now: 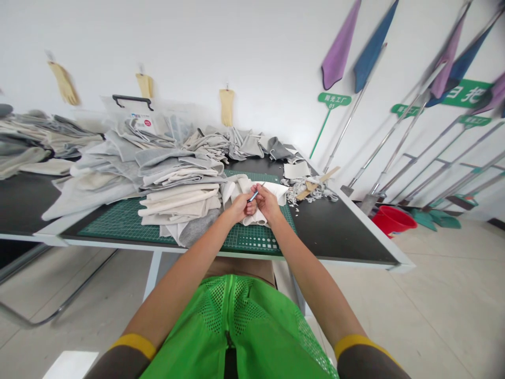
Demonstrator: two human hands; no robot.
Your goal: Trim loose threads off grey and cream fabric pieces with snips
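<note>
A slim blue tool (253, 197) sits between the two hands, just above a pale cloth (236, 188) on a green cutting mat (265, 238); its long axis slants from lower left to upper right, the upper end pointing away from the person; the fingers hide both ends, so its tip is hard to make out. The left hand (243, 207) is curled closed about the lower end; the right hand (266, 202) pinches the upper end, fingertips together. Just left lies a stack of folded grey and cream cloths (183, 181); to the right, shredded scraps (311, 190) lie near the table's edge. Behind the cloths stands a clear plastic box (112, 109) with a black handle, its lower part hidden and its contents unclear; on the floor at right is a red bucket (394, 220), partly behind the table, its inside hard to read.
</note>
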